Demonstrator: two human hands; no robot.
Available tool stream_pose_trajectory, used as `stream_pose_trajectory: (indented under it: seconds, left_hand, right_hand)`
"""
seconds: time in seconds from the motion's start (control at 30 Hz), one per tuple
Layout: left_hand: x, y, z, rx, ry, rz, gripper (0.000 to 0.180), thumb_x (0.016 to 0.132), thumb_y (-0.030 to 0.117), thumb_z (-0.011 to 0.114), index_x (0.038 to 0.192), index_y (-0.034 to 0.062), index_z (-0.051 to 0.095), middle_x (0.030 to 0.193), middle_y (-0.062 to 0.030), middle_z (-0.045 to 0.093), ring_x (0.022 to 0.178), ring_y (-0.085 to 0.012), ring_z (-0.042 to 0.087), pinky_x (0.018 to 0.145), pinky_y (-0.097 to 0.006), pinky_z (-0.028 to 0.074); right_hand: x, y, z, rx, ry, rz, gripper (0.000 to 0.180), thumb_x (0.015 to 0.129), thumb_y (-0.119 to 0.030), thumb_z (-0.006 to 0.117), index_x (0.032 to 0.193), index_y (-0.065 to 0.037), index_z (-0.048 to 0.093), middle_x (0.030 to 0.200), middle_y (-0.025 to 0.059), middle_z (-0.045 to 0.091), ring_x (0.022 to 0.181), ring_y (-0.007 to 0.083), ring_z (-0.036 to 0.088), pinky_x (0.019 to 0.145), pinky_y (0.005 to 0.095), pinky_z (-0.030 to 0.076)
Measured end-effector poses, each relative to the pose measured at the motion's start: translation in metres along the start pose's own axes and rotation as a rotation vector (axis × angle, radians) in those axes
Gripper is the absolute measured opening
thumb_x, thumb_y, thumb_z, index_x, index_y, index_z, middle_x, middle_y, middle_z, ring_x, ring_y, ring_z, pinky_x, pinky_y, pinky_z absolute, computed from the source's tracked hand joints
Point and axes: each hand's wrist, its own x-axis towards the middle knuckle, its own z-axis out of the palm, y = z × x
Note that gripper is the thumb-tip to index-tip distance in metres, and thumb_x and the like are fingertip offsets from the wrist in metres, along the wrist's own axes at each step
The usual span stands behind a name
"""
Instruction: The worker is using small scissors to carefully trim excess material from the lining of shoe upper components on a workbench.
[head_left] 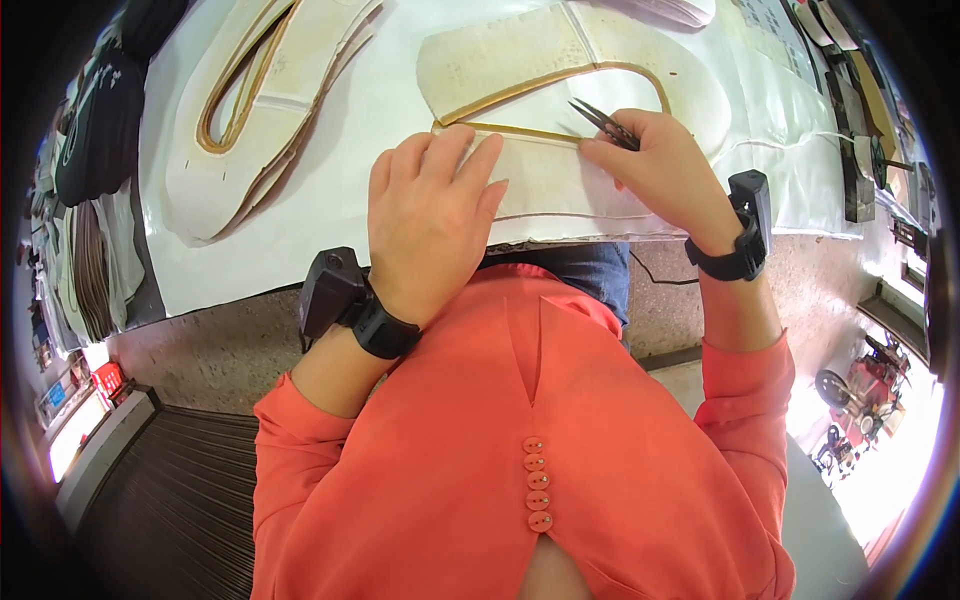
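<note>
A flat cream-coloured piece (505, 55) lies on the white-covered table, with a long narrow cut-out edged in yellow-brown. My left hand (425, 205) rests palm down on its near-left part. Those fingers are stretched and slightly apart, their tips by the yellow-brown edge. In my right hand (665, 165) is a pair of small black thread snips (610, 125), blades pointing up and left over the cut-out. The right thumb and fingertips touch the near edge of the cut-out; whether they also pinch it is hard to see.
Several similar cream pieces (290, 110) lie stacked at the left of the white table cover (330, 200). Dark and striped cloth bundles (98, 130) sit beyond the table's left side. A white cord (780, 139) runs to a dark metal fitting (858, 180) at the right edge.
</note>
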Motion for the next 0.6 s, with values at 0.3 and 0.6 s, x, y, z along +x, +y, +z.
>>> stream_pose_trajectory:
  seconds: [0.3, 0.6]
  left_hand:
    - [0.004, 0.008, 0.001, -0.022, 0.023, -0.013, 0.033, 0.082, 0.016, 0.076, 0.114, 0.0098, 0.068, 0.122, -0.0068, 0.060, 0.112, -0.0283, 0.056, 0.096, -0.043, 0.043]
    - [-0.008, 0.025, 0.013, -0.165, -0.021, 0.175, 0.026, 0.085, 0.012, 0.073, 0.111, 0.0068, 0.069, 0.126, -0.0097, 0.063, 0.120, -0.0320, 0.057, 0.102, -0.046, 0.044]
  right_hand:
    - [0.002, 0.002, 0.006, -0.081, 0.047, -0.052, 0.040, 0.081, -0.032, 0.066, 0.079, 0.008, 0.066, 0.066, 0.0255, 0.059, 0.063, 0.0373, 0.062, 0.065, 0.0417, 0.050]
    - [-0.014, -0.008, 0.008, 0.120, -0.104, 0.013, 0.031, 0.081, -0.026, 0.066, 0.083, 0.005, 0.070, 0.069, 0.0171, 0.067, 0.065, 0.0256, 0.067, 0.064, 0.0359, 0.052]
